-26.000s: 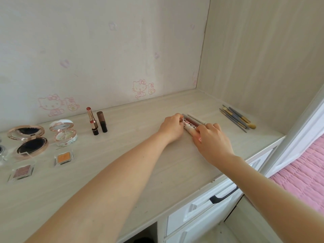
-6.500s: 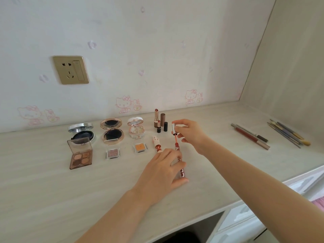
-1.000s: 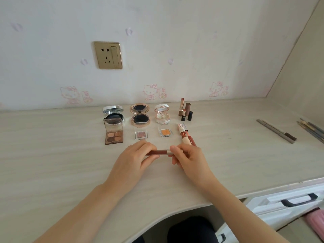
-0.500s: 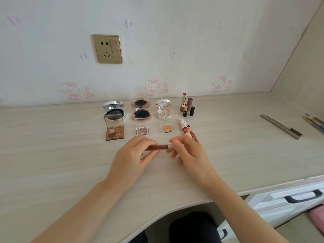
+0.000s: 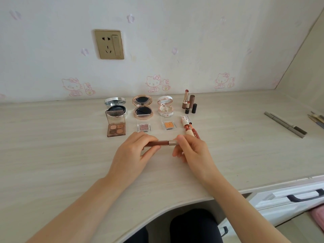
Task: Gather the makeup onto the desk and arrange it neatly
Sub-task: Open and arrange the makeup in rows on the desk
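left hand (image 5: pixel 133 153): fingers curled round brown lip-gloss tube (image 5: pixel 158 143) | right hand (image 5: pixel 191 150): pinches its silver cap (image 5: pixel 172 142) | tube: level, frame centre, over desk (image 5: pixel 52 155) | compacts, palettes: row just above

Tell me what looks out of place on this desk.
Two grey pencils and some brushes lie slanted at the far right, well apart from the neat rows of compacts and eyeshadows.
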